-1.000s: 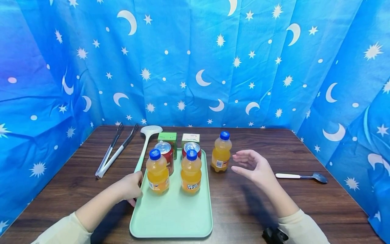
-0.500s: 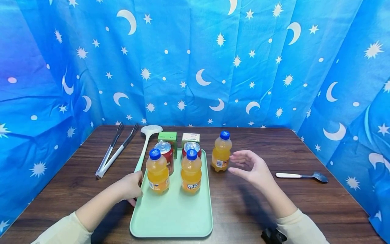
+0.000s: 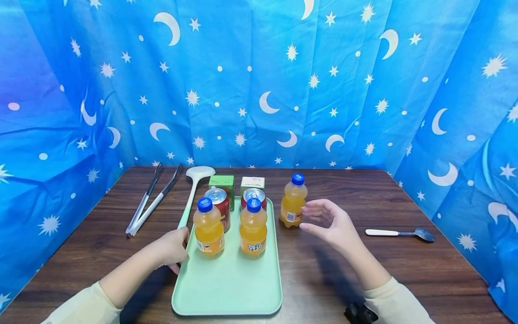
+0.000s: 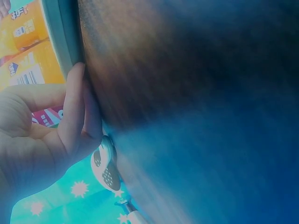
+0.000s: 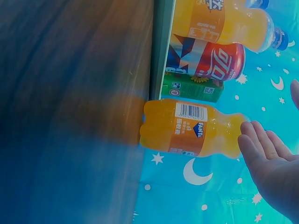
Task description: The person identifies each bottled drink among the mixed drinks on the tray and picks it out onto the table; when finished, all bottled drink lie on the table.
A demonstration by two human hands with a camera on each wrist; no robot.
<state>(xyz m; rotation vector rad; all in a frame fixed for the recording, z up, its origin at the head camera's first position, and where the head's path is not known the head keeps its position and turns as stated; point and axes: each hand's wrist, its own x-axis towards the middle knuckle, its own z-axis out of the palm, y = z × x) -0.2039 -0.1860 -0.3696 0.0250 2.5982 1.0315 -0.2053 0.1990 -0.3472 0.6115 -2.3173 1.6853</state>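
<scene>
Head view: steady the serving tray (image 3: 226,288) with pinching left hand (image 3: 173,248), now curl half-open, empty right hand (image 3: 333,227) squarely round off-tray Fanta bottle (image 3: 292,208)!

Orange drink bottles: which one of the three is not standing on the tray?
The rightmost bottle in the head view, by the right hand: it stands on the table, while the other two bottles stand on the tray.

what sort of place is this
Probably a small indoor set staged for recording, though I can't be sure: blue moon-and-star cloth hangs behind and on both sides of a dark wood-grain table, and drink bottles stand in a green tray.
</scene>
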